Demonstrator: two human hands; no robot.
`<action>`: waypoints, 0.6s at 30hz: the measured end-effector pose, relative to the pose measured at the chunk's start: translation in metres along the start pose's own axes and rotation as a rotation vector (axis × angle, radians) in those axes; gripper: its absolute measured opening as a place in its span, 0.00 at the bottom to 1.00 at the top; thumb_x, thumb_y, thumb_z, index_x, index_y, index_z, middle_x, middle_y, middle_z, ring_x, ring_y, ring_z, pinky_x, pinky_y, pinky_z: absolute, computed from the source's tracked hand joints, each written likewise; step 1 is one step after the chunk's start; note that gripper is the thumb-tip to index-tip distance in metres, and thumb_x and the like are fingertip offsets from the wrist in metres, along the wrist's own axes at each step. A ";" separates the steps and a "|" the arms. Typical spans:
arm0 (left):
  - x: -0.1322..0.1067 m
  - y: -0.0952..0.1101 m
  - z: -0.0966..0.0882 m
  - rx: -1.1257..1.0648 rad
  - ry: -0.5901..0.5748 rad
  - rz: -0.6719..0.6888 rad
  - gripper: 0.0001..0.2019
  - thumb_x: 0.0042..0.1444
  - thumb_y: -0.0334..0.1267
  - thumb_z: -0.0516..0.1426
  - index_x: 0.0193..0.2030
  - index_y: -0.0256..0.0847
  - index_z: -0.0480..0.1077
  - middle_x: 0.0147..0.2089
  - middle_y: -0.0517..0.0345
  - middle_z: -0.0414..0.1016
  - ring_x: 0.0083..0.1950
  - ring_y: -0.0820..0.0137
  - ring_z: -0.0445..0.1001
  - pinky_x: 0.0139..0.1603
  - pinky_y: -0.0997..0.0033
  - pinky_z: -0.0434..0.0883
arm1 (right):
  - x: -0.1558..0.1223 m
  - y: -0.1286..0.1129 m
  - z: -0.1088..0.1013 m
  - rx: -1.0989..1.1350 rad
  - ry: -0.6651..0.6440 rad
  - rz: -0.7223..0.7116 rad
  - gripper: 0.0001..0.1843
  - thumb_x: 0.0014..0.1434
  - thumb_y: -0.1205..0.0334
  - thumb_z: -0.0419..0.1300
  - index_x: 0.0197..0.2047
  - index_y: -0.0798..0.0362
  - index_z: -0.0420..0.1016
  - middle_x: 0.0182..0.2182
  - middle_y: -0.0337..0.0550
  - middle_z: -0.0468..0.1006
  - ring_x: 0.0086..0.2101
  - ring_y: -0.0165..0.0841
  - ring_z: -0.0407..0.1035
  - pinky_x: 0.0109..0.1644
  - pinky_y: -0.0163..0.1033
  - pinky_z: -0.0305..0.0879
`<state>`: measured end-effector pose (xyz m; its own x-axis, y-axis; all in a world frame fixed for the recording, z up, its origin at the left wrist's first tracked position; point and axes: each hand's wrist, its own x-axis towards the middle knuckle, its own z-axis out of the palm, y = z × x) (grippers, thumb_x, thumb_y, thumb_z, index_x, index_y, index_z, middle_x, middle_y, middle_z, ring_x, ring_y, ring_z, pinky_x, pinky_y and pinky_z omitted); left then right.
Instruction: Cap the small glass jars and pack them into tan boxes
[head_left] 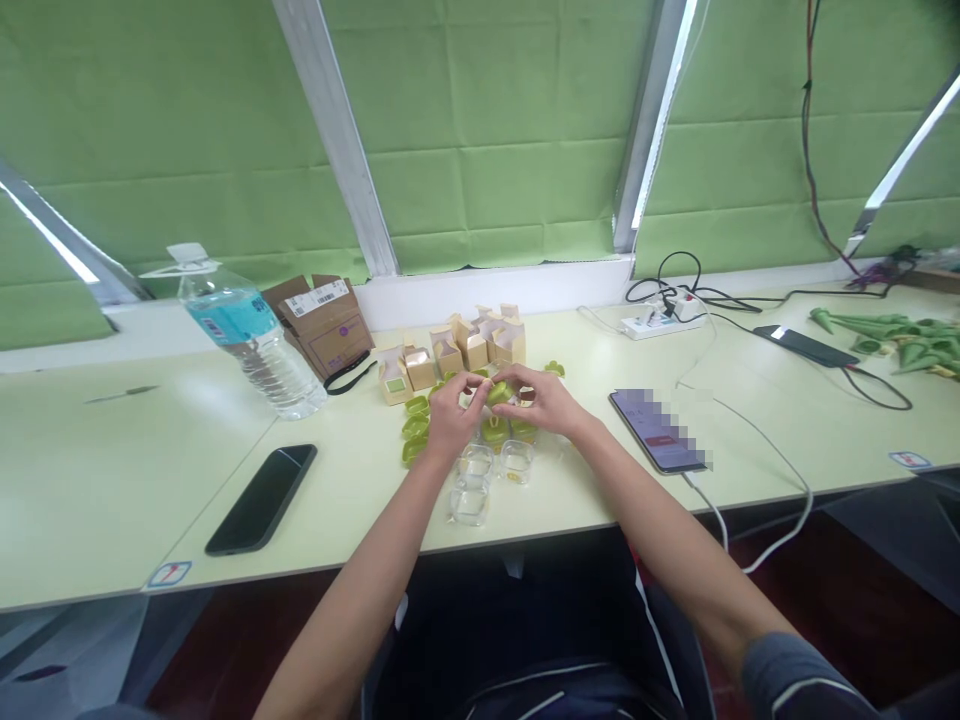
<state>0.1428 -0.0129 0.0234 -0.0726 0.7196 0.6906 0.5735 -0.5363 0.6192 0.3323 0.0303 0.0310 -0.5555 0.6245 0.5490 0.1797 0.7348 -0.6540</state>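
Both hands meet over the desk. The left hand [450,412] and the right hand [550,402] each have their fingers curled in, with thumb and forefinger tips pinched on one small green piece [499,392] held between them just above the table [112,480]. The piece sits level with the fingertips. Its longer side seems to run left to right from one hand to the other, so neither hand is nearer. It is too small to tell whether it is one part or two pressed together. Beneath the hands, toward the person, stand clear little cups [474,466]. Just left of the left hand lies a column of green lids [413,428]. Beyond the fingers is a cluster of small tan boxes [457,352]. Farther out on the left are a water bottle [251,345] and a cardboard box [324,322], with a dark phone [261,498] near the front edge. On the right are a lit phone [658,430] on a white cable, a power strip [658,322] and, farthest off, green cones [900,340].
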 end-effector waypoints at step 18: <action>0.009 0.007 -0.016 -0.022 -0.147 -0.003 0.10 0.62 0.44 0.58 0.34 0.42 0.73 0.32 0.59 0.78 0.34 0.68 0.73 0.38 0.68 0.69 | -0.011 -0.002 -0.031 0.055 -0.031 0.138 0.23 0.52 0.46 0.71 0.40 0.50 0.68 0.39 0.41 0.77 0.38 0.34 0.73 0.47 0.45 0.75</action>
<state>0.1330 -0.0171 0.0396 0.0470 0.7773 0.6273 0.5557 -0.5422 0.6302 0.3632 0.0298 0.0421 -0.5534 0.7095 0.4363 0.2121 0.6266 -0.7499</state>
